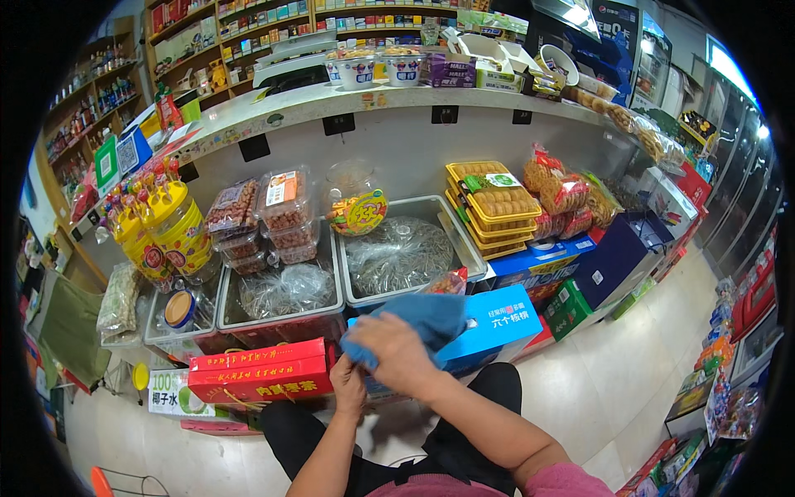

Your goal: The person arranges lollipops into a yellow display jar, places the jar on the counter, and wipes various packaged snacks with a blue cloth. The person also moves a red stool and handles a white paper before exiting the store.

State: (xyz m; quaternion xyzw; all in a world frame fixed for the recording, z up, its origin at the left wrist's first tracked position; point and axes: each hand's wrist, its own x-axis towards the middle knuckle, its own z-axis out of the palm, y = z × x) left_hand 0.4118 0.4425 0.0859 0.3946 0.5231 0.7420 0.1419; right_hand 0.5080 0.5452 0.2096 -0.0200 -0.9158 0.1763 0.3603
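A blue cloth (438,314) is bunched under my right hand (394,348), which grips it, and its loose end spreads to the right. My left hand (349,382) is closed at the cloth's lower left edge, close against the right hand. Whether anything else is inside the left fist is hidden. Just left of my hands is a red gift box (261,373) with yellow writing. Under and right of the cloth lies a bright blue carton (497,320). A packet of red snacks (448,282) shows behind the cloth.
Grey-rimmed bins (340,273) hold goods bagged in clear plastic. Around them are stacked tubs of nuts (289,217), yellow lollipop jars (177,223), a clear round jar (351,180) and yellow biscuit trays (497,199). A counter (397,99) runs behind; my knees are below.
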